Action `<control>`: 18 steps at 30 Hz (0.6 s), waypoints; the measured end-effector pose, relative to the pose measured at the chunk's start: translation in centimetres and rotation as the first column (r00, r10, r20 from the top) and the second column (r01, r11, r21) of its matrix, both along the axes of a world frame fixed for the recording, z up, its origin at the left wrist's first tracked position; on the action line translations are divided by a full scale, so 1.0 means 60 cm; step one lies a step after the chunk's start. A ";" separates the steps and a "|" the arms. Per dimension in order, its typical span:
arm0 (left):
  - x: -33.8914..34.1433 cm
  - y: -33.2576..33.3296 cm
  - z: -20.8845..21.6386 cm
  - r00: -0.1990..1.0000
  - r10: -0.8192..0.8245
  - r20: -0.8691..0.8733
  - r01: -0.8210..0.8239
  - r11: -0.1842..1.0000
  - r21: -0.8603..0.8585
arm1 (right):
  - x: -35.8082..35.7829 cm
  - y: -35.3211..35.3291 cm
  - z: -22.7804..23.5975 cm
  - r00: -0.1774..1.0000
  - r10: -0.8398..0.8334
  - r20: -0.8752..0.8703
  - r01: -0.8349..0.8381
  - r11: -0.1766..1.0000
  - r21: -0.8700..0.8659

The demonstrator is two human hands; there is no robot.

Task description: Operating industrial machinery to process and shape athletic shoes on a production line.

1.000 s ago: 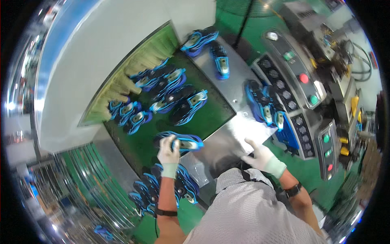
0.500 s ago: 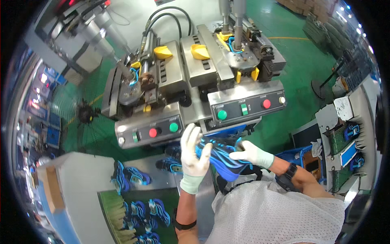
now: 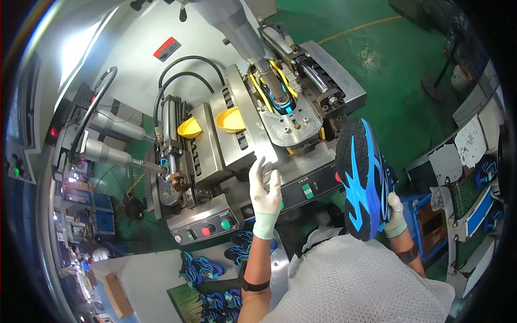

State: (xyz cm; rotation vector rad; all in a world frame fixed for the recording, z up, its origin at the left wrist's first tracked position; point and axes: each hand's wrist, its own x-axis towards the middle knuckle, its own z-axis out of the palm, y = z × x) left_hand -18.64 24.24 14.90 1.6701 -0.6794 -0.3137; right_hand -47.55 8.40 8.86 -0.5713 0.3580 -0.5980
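Raised on the right is a blue-and-black sneaker [image 3: 358, 180], its black sole with light-blue streaks facing me. My right hand [image 3: 397, 215], in a white glove, is closed round the sneaker's far side; its fingers are partly hidden behind the shoe. My left hand [image 3: 265, 191], gloved as well, is open and holds nothing, its fingers pointing up at the front of the machine beside the right control panel [image 3: 309, 188]. Beyond it, the right press station [image 3: 291, 126] has a metal post down on something blue and black between yellow pads.
The left control panel [image 3: 204, 223] carries red and green buttons. Two yellow curved pads [image 3: 230, 119] sit on the middle metal blocks. Several blue sneakers [image 3: 200, 267] lie at the lower left, some on a green surface. A rack [image 3: 468, 226] with shoes stands at the right.
The sneaker has moved right and up in my right hand and turned its sole toward me. My left hand has come away from beside it. The view has swung and tilted.
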 end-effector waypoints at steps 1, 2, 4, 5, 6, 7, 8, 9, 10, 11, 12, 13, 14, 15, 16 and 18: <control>0.009 -0.007 -0.012 0.999 -0.002 -0.034 0.002 1.000 0.001 | -0.004 -0.005 -0.015 0.999 0.008 0.046 -0.011 0.998 0.059; 0.013 -0.013 -0.010 1.000 -0.009 -0.029 0.009 1.000 0.011 | -0.005 -0.007 -0.033 0.996 0.014 0.093 -0.025 0.993 0.117; 0.024 -0.027 -0.006 0.994 -0.014 0.106 0.013 1.000 0.001 | 0.007 0.004 -0.041 0.993 -0.009 0.121 -0.016 0.979 0.204; 0.032 -0.028 -0.002 0.991 -0.020 0.131 0.017 0.999 0.027 | 0.013 0.011 -0.040 0.986 -0.013 0.167 -0.027 0.972 0.232; 0.039 -0.031 0.002 0.991 -0.024 0.132 0.020 0.999 0.030 | 0.021 0.018 -0.035 0.977 -0.015 0.213 -0.041 0.966 0.257; 0.045 -0.033 0.005 0.995 -0.021 0.101 0.019 1.000 0.024 | 0.028 0.030 -0.034 0.976 -0.043 0.212 -0.026 0.951 0.308; 0.052 -0.036 0.010 0.997 -0.018 0.068 0.017 1.000 0.017 | 0.035 0.034 -0.035 0.976 -0.045 0.212 -0.023 0.950 0.311; 0.052 -0.041 0.021 0.999 -0.040 0.010 0.040 0.998 -0.044 | 0.041 0.038 -0.039 0.977 -0.056 0.205 -0.007 0.956 0.293; 0.066 -0.045 0.007 0.999 -0.045 -0.017 0.043 0.996 -0.078 | 0.045 0.042 -0.047 0.978 -0.066 0.198 0.009 0.961 0.275; 0.073 -0.050 0.007 0.998 -0.046 0.042 0.048 0.998 -0.047 | 0.040 0.042 -0.068 0.987 -0.064 0.149 0.026 0.969 0.246; 0.082 -0.055 0.011 0.993 -0.045 0.105 0.047 0.999 -0.016 | 0.044 0.045 -0.069 0.986 -0.068 0.150 0.029 0.968 0.248; 0.092 -0.058 0.009 0.993 -0.049 0.106 0.051 0.999 -0.014 | 0.048 0.046 -0.068 0.989 -0.071 0.132 0.041 0.976 0.216; 0.102 -0.063 0.004 0.995 -0.043 0.091 0.043 0.999 0.002 | 0.051 0.049 -0.067 0.991 -0.076 0.114 0.054 0.982 0.183; 0.108 -0.069 -0.001 0.996 -0.037 0.076 0.036 0.999 0.018 | 0.055 0.057 -0.051 0.992 -0.099 0.084 0.079 0.973 0.216; 0.111 -0.076 -0.005 0.996 -0.044 0.075 0.043 0.999 0.020 | 0.053 0.060 -0.046 0.991 -0.106 0.083 0.086 0.972 0.218; 0.115 -0.091 -0.007 0.999 -0.010 0.050 0.009 1.000 0.024 | 0.052 0.064 -0.039 0.992 -0.115 0.059 0.099 0.968 0.233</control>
